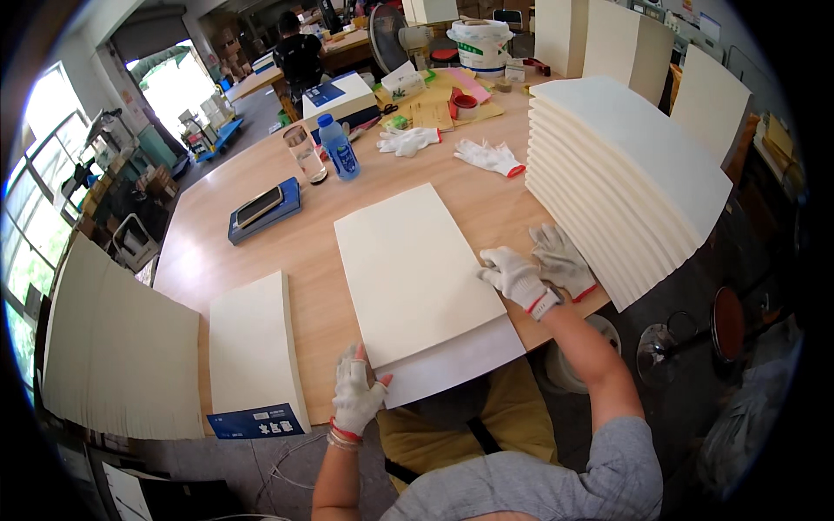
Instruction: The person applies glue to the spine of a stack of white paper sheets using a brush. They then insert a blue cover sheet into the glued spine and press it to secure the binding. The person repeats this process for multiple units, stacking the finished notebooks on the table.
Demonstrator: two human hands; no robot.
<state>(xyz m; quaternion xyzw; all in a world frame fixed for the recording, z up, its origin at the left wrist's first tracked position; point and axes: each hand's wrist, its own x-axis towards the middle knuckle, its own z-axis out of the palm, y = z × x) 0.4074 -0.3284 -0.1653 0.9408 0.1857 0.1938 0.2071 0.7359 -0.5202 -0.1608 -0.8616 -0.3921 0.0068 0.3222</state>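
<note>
A cream cover sheet (417,269) lies in front of me on the table. Below its near edge a white sheet (456,363) sticks out and overhangs the table's edge. My left hand (358,398), in a white glove with bare fingertips, is at the near left corner of these sheets. Its thumb and forefinger are spread apart, the thumb touching the white sheet. Against the right edge of the cream sheet rests my right hand (514,276), gloved, with fingers loosely stretched and bent. Just beyond it lies a loose white glove (560,259).
A tall layered cream stack (608,182) stands at right. At left are a cream block with a blue band (252,347) and another stack (122,339). A phone (259,207), blue bottle (337,148), clear bottle (304,154) and gloves (408,141) lie farther back. Behind sits another person (298,56).
</note>
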